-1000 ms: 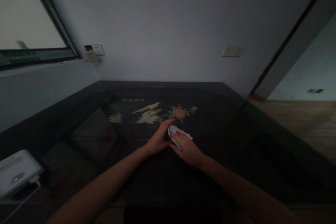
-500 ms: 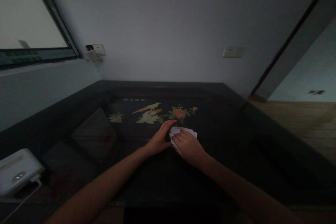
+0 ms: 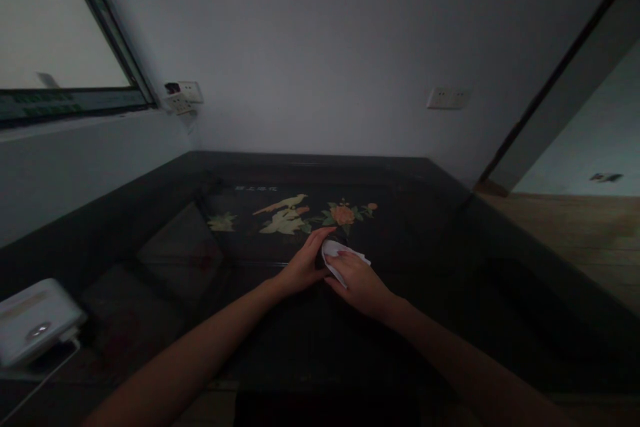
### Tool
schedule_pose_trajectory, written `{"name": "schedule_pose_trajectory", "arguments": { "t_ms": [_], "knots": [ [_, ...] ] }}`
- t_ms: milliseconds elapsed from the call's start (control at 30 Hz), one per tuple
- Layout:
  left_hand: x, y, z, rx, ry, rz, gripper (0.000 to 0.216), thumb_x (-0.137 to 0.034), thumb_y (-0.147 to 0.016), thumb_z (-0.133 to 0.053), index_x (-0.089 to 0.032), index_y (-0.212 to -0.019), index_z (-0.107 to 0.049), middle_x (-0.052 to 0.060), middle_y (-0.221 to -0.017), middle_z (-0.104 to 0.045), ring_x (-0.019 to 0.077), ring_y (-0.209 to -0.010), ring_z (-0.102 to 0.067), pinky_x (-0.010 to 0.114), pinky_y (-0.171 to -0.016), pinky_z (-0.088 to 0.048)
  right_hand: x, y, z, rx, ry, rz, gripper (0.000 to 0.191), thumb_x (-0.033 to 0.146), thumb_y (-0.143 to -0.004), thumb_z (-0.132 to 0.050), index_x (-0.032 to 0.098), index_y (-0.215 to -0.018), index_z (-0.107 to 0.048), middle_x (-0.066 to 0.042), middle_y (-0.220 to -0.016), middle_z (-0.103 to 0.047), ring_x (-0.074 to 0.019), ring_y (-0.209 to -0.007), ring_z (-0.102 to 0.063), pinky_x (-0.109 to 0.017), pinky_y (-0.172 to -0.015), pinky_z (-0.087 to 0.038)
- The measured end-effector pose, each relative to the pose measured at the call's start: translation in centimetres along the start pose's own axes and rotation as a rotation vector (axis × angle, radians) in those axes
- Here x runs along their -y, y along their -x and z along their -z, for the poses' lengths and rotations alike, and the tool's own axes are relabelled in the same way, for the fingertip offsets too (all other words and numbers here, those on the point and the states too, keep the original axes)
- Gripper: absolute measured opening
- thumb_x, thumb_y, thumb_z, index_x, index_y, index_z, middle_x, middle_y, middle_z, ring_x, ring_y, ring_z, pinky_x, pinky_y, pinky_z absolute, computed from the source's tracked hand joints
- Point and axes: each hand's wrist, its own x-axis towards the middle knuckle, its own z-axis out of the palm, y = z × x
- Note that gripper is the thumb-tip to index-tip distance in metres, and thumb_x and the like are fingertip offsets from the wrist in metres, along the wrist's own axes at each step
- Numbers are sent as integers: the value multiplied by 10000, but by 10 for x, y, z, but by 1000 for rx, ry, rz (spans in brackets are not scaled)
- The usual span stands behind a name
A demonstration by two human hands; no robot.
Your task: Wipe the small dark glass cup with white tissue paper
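Both hands meet at the middle of a dark glass-topped table (image 3: 430, 227). My left hand (image 3: 303, 267) curls round a small dark object (image 3: 334, 240) that I cannot make out in the dim light. My right hand (image 3: 357, 280) presses a crumpled white tissue (image 3: 334, 252) against that object, fingers closed over the tissue. Just beyond the hands, a painted bird and flower design (image 3: 300, 213) shows under the glass.
A white device with a cable (image 3: 33, 327) sits at the table's near left edge. Wall sockets (image 3: 183, 95) hang at the left corner, another socket plate (image 3: 447, 98) on the back wall. A window (image 3: 55, 33) is at left, a wooden floor (image 3: 575, 233) at right.
The right hand with the tissue shifted slightly back and forth over the dark object. The left hand stayed in place. The view drifted a little.
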Motion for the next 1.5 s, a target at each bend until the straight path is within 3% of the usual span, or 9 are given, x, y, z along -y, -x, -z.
{"name": "schedule_pose_trajectory", "arguments": {
  "t_ms": [400, 1000, 1300, 1500],
  "knots": [
    [-4, 0, -1, 15, 10, 20, 827, -74, -694, -654, -244, -1403, -266, 126, -1396, -357, 264, -1313, -340, 475, -1102, -291, 7, -5, 7, 7, 333, 111, 189, 213, -893, -495, 116, -982, -630, -121, -924, -690, -241, -894, -625, -421, -898, -455],
    [1, 0, -1, 2, -11, 50, 829, -135, -697, -697, -206, -1399, -263, 154, -1392, -373, 277, -1313, -352, 491, -1107, -281, -1, -3, 2, -16, 252, 117, 270, 234, -858, -551, 107, -1090, -608, -127, -1008, -681, -253, -986, -600, -415, -924, -448],
    [7, 2, -5, 0, -1, 44, 845, -158, -711, -690, -223, -1422, -239, 146, -1415, -362, 280, -1322, -347, 500, -1107, -279, 3, -3, 4, -29, 394, 117, 216, 169, -857, -541, 106, -1042, -634, -138, -953, -694, -246, -944, -620, -415, -960, -425],
    [7, 2, -5, 10, -5, 42, 874, -195, -698, -725, -236, -1424, -240, 143, -1412, -363, 285, -1318, -349, 504, -1105, -282, 2, -4, 6, -30, 280, 74, 202, 191, -860, -543, 126, -1020, -647, -132, -987, -694, -245, -965, -619, -424, -941, -452]
  ]
}}
